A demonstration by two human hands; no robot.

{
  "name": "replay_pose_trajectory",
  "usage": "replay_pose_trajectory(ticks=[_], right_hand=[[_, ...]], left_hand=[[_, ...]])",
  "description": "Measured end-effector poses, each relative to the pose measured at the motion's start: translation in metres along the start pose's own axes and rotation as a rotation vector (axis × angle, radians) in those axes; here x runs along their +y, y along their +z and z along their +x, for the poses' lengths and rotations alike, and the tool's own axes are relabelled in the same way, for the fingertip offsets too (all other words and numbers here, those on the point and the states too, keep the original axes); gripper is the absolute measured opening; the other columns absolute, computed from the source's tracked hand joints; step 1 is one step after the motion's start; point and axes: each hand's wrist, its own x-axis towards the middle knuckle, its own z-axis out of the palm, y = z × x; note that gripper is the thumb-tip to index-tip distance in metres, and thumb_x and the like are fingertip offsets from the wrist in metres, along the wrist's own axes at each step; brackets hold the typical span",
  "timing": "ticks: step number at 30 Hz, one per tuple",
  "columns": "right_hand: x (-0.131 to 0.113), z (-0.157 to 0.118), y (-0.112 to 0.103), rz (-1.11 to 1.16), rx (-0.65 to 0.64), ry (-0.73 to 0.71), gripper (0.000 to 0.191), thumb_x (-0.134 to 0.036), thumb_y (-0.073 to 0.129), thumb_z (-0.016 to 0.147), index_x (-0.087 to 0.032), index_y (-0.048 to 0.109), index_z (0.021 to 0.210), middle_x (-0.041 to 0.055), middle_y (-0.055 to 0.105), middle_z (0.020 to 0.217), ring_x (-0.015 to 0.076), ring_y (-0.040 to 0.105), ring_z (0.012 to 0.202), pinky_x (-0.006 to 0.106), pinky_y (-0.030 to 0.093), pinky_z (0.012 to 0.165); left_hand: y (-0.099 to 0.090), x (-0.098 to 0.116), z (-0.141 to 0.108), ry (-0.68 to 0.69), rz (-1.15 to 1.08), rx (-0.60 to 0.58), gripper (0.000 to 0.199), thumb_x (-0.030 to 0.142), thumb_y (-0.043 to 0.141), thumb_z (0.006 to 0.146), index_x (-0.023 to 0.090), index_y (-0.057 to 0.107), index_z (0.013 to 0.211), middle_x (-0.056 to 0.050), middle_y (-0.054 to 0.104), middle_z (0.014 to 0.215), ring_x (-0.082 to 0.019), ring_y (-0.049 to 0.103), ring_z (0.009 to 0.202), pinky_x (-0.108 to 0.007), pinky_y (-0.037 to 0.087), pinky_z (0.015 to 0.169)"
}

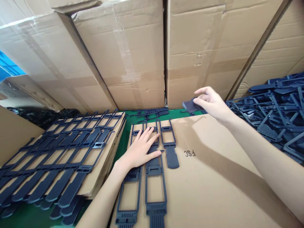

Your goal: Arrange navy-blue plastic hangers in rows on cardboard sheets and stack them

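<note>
My left hand [140, 147] lies flat with spread fingers on dark plastic frames set out on a cardboard sheet [197, 186]. Under and beside it, each frame has a rectangular opening and a ribbed tongue; one such frame [168, 136] lies just right of my fingers, another [155, 190] nearer to me. Raised above the sheet's far edge, my right hand [209, 103] pinches a dark plastic piece [190, 105] between thumb and fingers. That piece is blurred and partly covered by the hand, so its full shape does not show.
At left, a stack of cardboard sheets [104, 164] carries rows of similar frames [78, 167]. A tangled heap of dark plastic parts [273, 110] fills the right side. Large cardboard boxes [133, 57] wall off the back. Loose parts [154, 112] lie on the green surface [133, 118].
</note>
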Motion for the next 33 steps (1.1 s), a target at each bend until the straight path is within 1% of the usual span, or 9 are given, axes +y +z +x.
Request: replay_pose_trajectory(ticks=[3,6,8,10,17,21,25,28,33], right_hand=[[-0.032,-0.019,-0.004,0.061,-0.482,-0.091,0.034,-0.04,0.053,0.085,-0.021,0.05,0.113,0.0024,0.061,0.081,0.0184,0.059,0.072,0.031,0.047,0.066],[-0.053,-0.039,-0.001,-0.07,-0.845,-0.198,0.032,-0.037,0.055,0.086,-0.02,0.053,0.114,0.0023,0.062,0.085,0.0157,0.058,0.073,0.026,0.046,0.063],[-0.06,-0.05,0.005,-0.181,-1.032,-0.234,0.03,-0.031,0.055,0.086,-0.02,0.056,0.114,0.0021,0.062,0.086,0.0148,0.058,0.072,0.024,0.044,0.061],[-0.063,-0.058,0.012,-0.256,-1.131,-0.254,0.029,-0.027,0.057,0.085,-0.02,0.059,0.113,0.0017,0.062,0.083,0.0151,0.058,0.072,0.024,0.043,0.061],[-0.062,-0.063,0.013,-0.344,-1.173,-0.24,0.029,-0.017,0.062,0.077,-0.019,0.064,0.106,0.0036,0.068,0.097,0.0183,0.062,0.086,0.026,0.046,0.071],[-0.05,-0.054,0.014,-0.409,-1.005,-0.29,0.019,-0.019,0.057,0.08,-0.019,0.066,0.097,0.0049,0.069,0.096,0.0201,0.063,0.086,0.027,0.046,0.071],[-0.025,-0.046,0.024,-0.802,-0.796,-0.352,0.011,-0.023,0.064,0.078,-0.016,0.067,0.085,0.0098,0.068,0.087,0.0267,0.063,0.083,0.034,0.044,0.073],[-0.012,-0.043,0.03,-1.018,-0.742,-0.372,0.014,-0.027,0.07,0.073,-0.014,0.067,0.077,0.0144,0.067,0.087,0.0322,0.062,0.087,0.038,0.043,0.076],[-0.013,-0.042,0.027,-0.921,-0.733,-0.516,0.006,-0.02,0.066,0.072,-0.017,0.064,0.067,0.0067,0.064,0.069,0.0274,0.06,0.079,0.045,0.039,0.086]], left_hand=[[0.001,0.0,0.0,0.008,0.001,0.007,0.07,0.065,0.035,0.091,0.028,0.025,0.149,-0.007,0.011,0.159,-0.027,0.003,0.146,-0.05,0.008,0.117],[0.0,0.0,0.001,0.004,-0.001,0.003,0.07,0.065,0.035,0.091,0.028,0.024,0.149,-0.006,0.01,0.159,-0.027,0.002,0.146,-0.05,0.009,0.117],[0.0,0.0,0.0,0.0,0.0,-0.004,0.07,0.066,0.034,0.091,0.028,0.023,0.15,-0.007,0.009,0.159,-0.026,0.002,0.146,-0.05,0.008,0.117],[0.0,0.0,0.0,-0.003,0.002,-0.005,0.071,0.067,0.034,0.091,0.028,0.024,0.15,-0.007,0.008,0.159,-0.026,0.002,0.146,-0.049,0.008,0.117],[0.001,0.001,0.001,0.008,-0.008,0.001,0.07,0.066,0.034,0.091,0.028,0.023,0.15,-0.006,0.008,0.159,-0.026,0.003,0.146,-0.049,0.006,0.117],[0.001,0.001,0.0,0.009,-0.008,0.0,0.07,0.066,0.033,0.092,0.028,0.023,0.15,-0.005,0.008,0.159,-0.025,0.002,0.146,-0.048,0.006,0.118],[0.0,0.002,0.0,-0.007,0.0,-0.006,0.071,0.067,0.033,0.091,0.027,0.024,0.15,-0.006,0.009,0.159,-0.025,0.001,0.146,-0.048,0.006,0.118],[-0.002,0.003,0.001,-0.015,0.005,-0.02,0.072,0.067,0.032,0.091,0.026,0.025,0.15,-0.007,0.009,0.159,-0.025,0.001,0.146,-0.047,0.006,0.118],[-0.002,0.005,0.002,-0.016,0.006,-0.027,0.073,0.068,0.032,0.091,0.024,0.026,0.149,-0.008,0.009,0.158,-0.024,0.0,0.146,-0.046,0.005,0.118]])
